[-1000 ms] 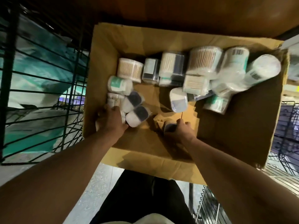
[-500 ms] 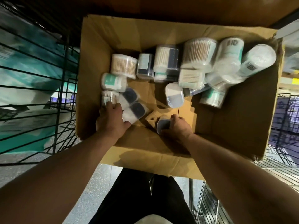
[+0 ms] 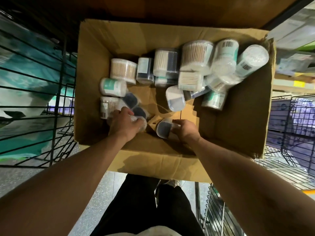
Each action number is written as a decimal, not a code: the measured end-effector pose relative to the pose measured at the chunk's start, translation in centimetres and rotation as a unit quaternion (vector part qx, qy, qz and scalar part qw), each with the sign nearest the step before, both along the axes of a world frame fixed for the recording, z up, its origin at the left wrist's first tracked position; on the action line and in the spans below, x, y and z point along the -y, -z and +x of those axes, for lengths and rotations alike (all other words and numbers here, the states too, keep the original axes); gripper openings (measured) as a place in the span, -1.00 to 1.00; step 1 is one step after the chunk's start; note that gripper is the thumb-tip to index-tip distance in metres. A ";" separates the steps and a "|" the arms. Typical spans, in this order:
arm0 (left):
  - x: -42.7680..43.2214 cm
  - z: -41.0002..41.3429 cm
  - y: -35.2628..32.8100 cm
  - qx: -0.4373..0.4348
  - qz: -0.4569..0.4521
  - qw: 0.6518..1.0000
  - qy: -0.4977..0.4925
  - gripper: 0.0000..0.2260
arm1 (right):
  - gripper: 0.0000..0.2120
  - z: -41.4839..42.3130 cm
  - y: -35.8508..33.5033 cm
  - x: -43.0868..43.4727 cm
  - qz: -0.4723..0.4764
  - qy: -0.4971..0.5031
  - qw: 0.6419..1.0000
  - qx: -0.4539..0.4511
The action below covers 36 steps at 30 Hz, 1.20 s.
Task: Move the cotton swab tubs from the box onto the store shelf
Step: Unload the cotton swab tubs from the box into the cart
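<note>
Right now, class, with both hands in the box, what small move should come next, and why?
Probably lift both hands up: the left hand grips the wrapped tubs, the right hand grips a dark-topped tub, and both sit low inside the cardboard box.

Dim, hard shadows, blurred and warped edges

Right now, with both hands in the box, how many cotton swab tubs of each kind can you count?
Small rounded-square tubs: 4
Round tubs of wooden-stick swabs: 3
Round white tubs, teal labels or barcodes: 4
Boxy clear tubs: 4
Total: 15 told apart in the box; the pile overlaps, so more may hide.
</note>
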<state>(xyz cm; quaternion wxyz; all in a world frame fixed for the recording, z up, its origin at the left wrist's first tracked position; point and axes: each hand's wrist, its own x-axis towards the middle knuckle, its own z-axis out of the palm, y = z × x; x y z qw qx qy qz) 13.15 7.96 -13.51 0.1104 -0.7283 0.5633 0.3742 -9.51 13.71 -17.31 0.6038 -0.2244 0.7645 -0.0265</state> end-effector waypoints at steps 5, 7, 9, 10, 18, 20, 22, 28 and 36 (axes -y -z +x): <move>0.2 -1.1 -1.7 -0.021 0.006 0.999 -0.023 -0.56 | -0.63 -0.2 -1.8 -0.1 -0.011 0.028 1.000 0.001; 0.5 -1.8 -3.1 -0.038 -0.006 0.999 -0.026 -0.57 | -0.65 -0.6 -3.4 0.1 -0.019 0.090 0.996 0.015; 0.8 -2.6 -4.6 -0.042 -0.030 0.998 -0.029 -0.59 | -0.62 -1.1 -5.6 0.2 -0.043 0.107 0.993 0.016; 1.0 -3.2 -5.6 -0.045 -0.039 0.998 -0.030 -0.61 | -0.60 -1.5 -6.8 0.2 -0.058 0.095 0.994 0.009; -2.3 -10.0 -15.6 -0.090 -0.106 0.990 -0.032 -0.61 | -0.53 -7.6 -17.1 -5.2 -0.190 0.122 0.972 -0.058; -4.0 -12.1 -17.9 -0.090 -0.117 0.989 -0.023 -0.61 | -0.55 -9.6 -18.7 -7.7 -0.208 0.166 0.962 -0.069; -6.3 -15.1 -20.0 -0.095 -0.125 0.987 -0.014 -0.57 | -0.54 -12.4 -20.1 -11.3 -0.232 0.209 0.947 -0.078; -14.4 -24.2 -24.1 -0.150 -0.088 0.984 -0.026 -0.36 | -0.69 -17.4 -26.2 -24.8 -0.281 0.379 0.879 -0.066; -32.1 -33.8 -24.8 -0.186 0.007 0.978 0.099 -0.45 | -0.63 -20.5 -22.2 -44.5 -0.197 0.445 0.856 -0.175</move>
